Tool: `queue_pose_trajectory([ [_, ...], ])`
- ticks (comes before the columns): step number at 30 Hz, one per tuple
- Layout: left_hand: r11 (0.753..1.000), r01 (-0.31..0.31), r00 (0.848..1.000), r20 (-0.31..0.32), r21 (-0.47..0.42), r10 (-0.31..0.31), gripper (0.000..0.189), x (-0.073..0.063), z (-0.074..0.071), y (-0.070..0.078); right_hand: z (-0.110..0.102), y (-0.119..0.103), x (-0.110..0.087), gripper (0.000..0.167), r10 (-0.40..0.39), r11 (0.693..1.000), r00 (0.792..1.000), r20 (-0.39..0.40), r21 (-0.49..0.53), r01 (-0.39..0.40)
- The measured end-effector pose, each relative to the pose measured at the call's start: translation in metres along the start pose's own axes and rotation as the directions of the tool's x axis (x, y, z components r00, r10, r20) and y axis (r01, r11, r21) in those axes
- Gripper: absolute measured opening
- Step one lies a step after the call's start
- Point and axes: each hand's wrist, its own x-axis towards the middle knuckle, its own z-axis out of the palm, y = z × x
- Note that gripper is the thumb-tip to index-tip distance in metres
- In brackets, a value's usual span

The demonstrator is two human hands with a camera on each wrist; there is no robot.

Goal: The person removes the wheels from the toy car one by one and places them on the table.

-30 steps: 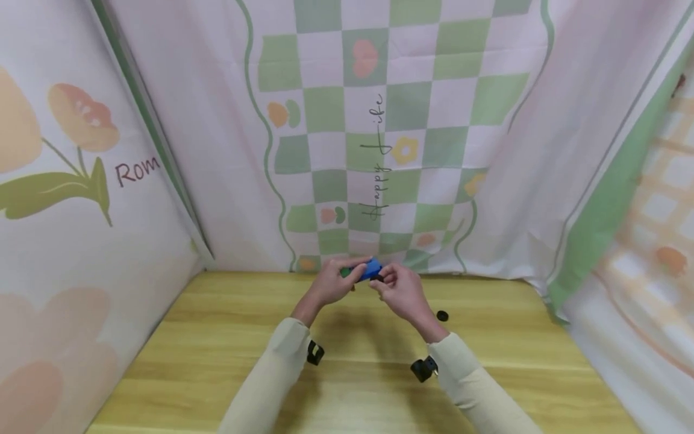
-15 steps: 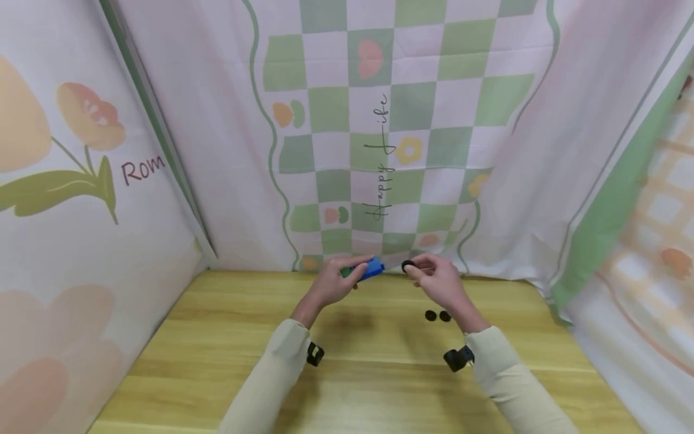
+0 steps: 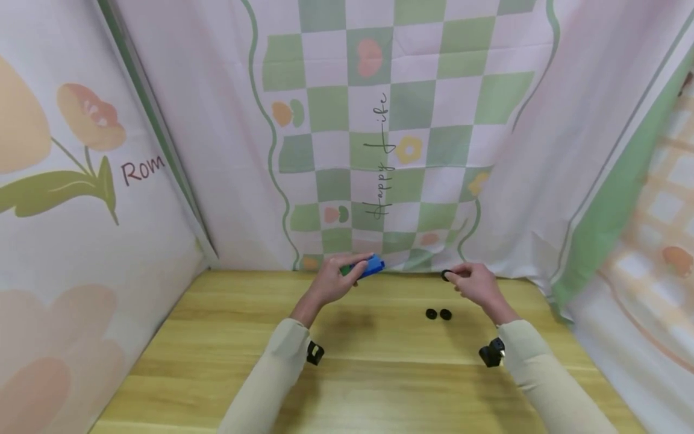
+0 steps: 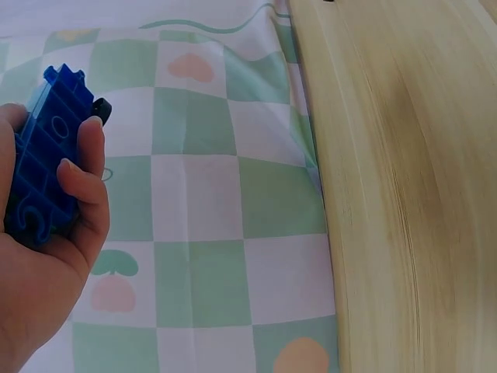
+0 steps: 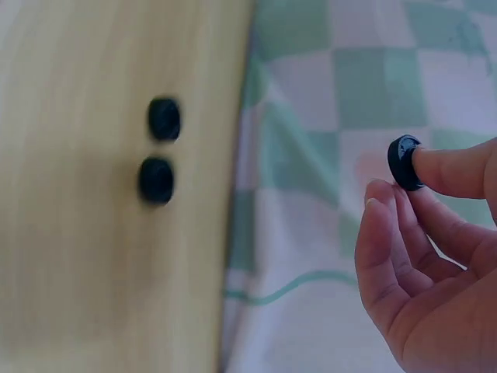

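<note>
My left hand (image 3: pixel 335 280) grips a blue plastic toy piece (image 3: pixel 371 266), which has a bit of green by the fingers. From below, the left wrist view shows this toy's ribbed blue underside (image 4: pixel 53 148), with a hook at one end and a small black part (image 4: pixel 101 109) at its side. To the right, my right hand (image 3: pixel 477 283) pinches a small black wheel (image 5: pixel 403 162) between thumb and fingers, in the air and apart from the toy. Two similar black wheels, a left one (image 3: pixel 431 314) and a right one (image 3: pixel 446 314), lie side by side on the table below.
The wooden table (image 3: pixel 244 374) ends at the back against a hanging checked cloth (image 3: pixel 325 108). Printed cloth walls stand on the left (image 3: pixel 108 259) and right (image 3: pixel 650 271). A black wrist camera (image 3: pixel 491 352) sits on the right forearm.
My right hand has drawn away from the blue toy to the right, carrying the wheel. The second wheel on the table has come into view. My left hand has stayed nearly still.
</note>
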Motion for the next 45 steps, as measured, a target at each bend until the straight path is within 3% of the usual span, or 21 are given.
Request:
queue_pose_trajectory([
  [6, 1.0, -0.016, 1.0, 0.0, 0.012, 0.016, 0.034, 0.0, -0.001, -0.001, 0.002, 0.035, 0.005, 0.044, 0.064, 0.992, 0.997, 0.034, -0.107, -0.06],
  [12, 1.0, -0.007, 1.0, -0.002, 0.024, 0.007, 0.034, -0.001, -0.001, 0.0, 0.01, 0.061, 0.003, 0.036, 0.067, 0.97, 0.997, 0.041, -0.236, -0.055],
  [16, 1.0, -0.015, 1.0, -0.004, 0.025, 0.015, 0.034, -0.001, -0.002, 0.001, 0.015, 0.072, 0.001, 0.035, 0.103, 0.963, 0.994, 0.046, -0.256, -0.088],
  [26, 1.0, -0.012, 1.0, -0.012, 0.022, 0.012, 0.034, -0.001, -0.003, 0.001, 0.021, 0.078, -0.001, 0.027, 0.17, 0.957, 0.985, 0.034, -0.246, -0.157],
  [37, 1.0, -0.008, 1.0, -0.018, 0.003, 0.009, 0.034, -0.002, -0.002, -0.001, 0.025, 0.082, 0.0, 0.032, 0.174, 0.945, 0.984, 0.029, -0.284, -0.159],
  [45, 1.0, -0.025, 1.0, -0.018, 0.009, 0.025, 0.035, -0.003, -0.003, 0.0, 0.027, 0.084, -0.001, 0.018, 0.165, 0.949, 0.986, 0.026, -0.276, -0.152],
])
